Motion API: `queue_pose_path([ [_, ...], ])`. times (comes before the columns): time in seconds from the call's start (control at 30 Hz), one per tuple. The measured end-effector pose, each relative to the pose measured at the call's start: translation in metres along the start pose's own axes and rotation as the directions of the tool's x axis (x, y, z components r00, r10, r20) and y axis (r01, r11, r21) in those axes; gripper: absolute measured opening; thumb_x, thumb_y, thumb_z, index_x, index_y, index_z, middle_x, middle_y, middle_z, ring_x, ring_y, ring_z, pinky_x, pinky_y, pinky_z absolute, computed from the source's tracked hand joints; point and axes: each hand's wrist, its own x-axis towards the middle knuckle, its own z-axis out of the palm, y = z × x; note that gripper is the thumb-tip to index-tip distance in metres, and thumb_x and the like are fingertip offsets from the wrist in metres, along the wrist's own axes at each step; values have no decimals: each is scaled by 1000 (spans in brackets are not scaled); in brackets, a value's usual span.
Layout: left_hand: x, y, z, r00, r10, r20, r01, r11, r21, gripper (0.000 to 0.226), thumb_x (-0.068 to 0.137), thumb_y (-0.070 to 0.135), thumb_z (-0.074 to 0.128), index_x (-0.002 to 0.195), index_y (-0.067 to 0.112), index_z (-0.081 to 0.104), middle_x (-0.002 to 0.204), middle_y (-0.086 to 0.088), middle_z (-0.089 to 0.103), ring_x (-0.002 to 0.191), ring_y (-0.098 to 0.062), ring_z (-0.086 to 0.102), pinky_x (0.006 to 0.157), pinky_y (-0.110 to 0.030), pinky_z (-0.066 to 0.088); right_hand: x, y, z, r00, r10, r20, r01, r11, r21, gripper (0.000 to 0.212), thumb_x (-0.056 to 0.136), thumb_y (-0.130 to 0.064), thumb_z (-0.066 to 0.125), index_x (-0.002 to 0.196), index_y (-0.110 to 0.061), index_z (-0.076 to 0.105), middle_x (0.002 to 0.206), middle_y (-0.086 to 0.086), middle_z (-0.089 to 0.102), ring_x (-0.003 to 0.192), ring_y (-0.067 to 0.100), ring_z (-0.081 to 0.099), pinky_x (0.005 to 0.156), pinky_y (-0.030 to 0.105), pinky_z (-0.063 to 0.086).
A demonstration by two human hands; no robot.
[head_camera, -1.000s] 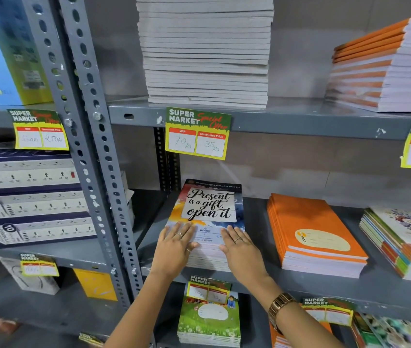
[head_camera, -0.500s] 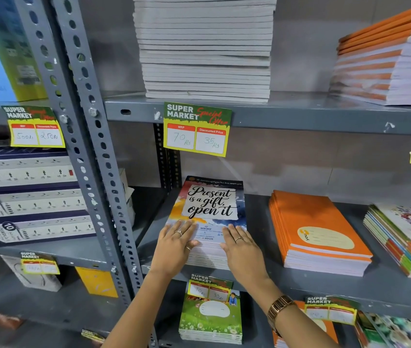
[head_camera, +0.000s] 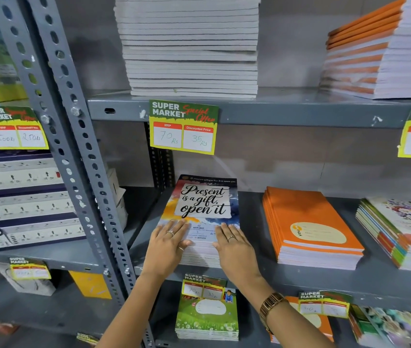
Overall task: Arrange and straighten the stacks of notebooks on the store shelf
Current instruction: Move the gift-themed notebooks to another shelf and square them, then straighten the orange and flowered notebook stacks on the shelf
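Observation:
A stack of notebooks (head_camera: 203, 202) with a "Present is a gift, open it" cover lies at the left end of the middle shelf (head_camera: 254, 275). My left hand (head_camera: 166, 244) rests flat on the stack's near left corner, fingers spread. My right hand (head_camera: 234, 249) lies flat on the near right corner, a watch on its wrist. Both palms press on the top cover and wrap over the front edge. An orange notebook stack (head_camera: 310, 227) sits to the right, a floral multicoloured stack (head_camera: 400, 229) beyond it.
The upper shelf carries a tall white-edged stack (head_camera: 189, 46) and an orange-striped stack (head_camera: 380, 51). Price tags (head_camera: 184, 126) hang from the shelf edges. A perforated steel upright (head_camera: 74, 146) stands to the left, with boxed power strips (head_camera: 21, 202) behind it. Green notebooks (head_camera: 207, 312) lie below.
My hands stay on the stack's front corners; the stack looks a little squarer to the shelf. The view has drifted slightly.

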Motion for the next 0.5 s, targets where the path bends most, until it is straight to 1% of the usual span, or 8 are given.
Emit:
queue_pose_path([
  [0.03,1,1,1,1000,-1,4,1,1000,8,87,87,64,0,129,14,56,133,-6,59,129,-32,49,106,-49,36,-1,1,0,1000,-2,28,1,1000,27,48,80,-37,71,120,-10,65,121,9,69,114,22,65,98,35,50],
  [0.1,0,0,5,1000,-8,-3,8,1000,26,75,88,59,13,131,15,54,136,-6,57,132,-31,46,109,-48,33,0,3,3,990,-37,138,25,996,88,51,98,-34,42,142,-9,38,147,12,44,138,26,39,118,38,25],
  [0.17,0,1,7,999,-35,12,34,999,31,73,84,53,12,137,17,48,142,-4,51,138,-27,38,114,-45,27,2,8,4,982,-56,179,35,992,117,53,102,-36,27,148,-11,23,156,10,29,146,24,23,122,36,10],
  [0.27,0,4,6,996,-84,29,83,996,29,82,78,58,4,142,19,39,149,-2,42,143,-21,28,118,-42,16,1,21,0,975,-67,211,29,983,180,55,101,-42,23,149,-15,20,158,3,23,147,17,16,121,38,-1],
  [0.33,0,12,3,992,-120,37,118,992,37,93,73,69,0,143,19,36,151,-1,38,144,-19,24,119,-44,12,-8,37,-5,983,-45,178,8,979,202,56,101,-43,23,149,-14,22,158,2,25,147,15,17,121,35,-4],
  [0.4,-1,25,4,989,-140,43,138,989,45,114,65,82,-15,143,16,35,152,-2,36,145,-18,23,118,-46,9,-19,59,-9,993,11,118,-37,976,216,54,101,-40,26,147,-14,27,156,3,29,146,16,21,119,31,-6],
  [0.43,-2,30,6,989,-144,41,142,989,50,119,61,81,-23,144,16,34,153,-2,35,145,-17,22,119,-46,8,-25,70,-11,993,43,110,-66,974,218,53,101,-39,27,147,-13,29,155,4,30,146,17,22,118,31,-6],
  [0.5,-1,46,13,988,-147,55,143,987,70,113,66,78,-20,146,17,29,155,-2,30,146,-17,18,119,-48,6,-37,96,-15,990,86,108,-106,974,198,52,101,-38,29,146,-13,30,155,4,30,146,18,22,117,30,-6],
])
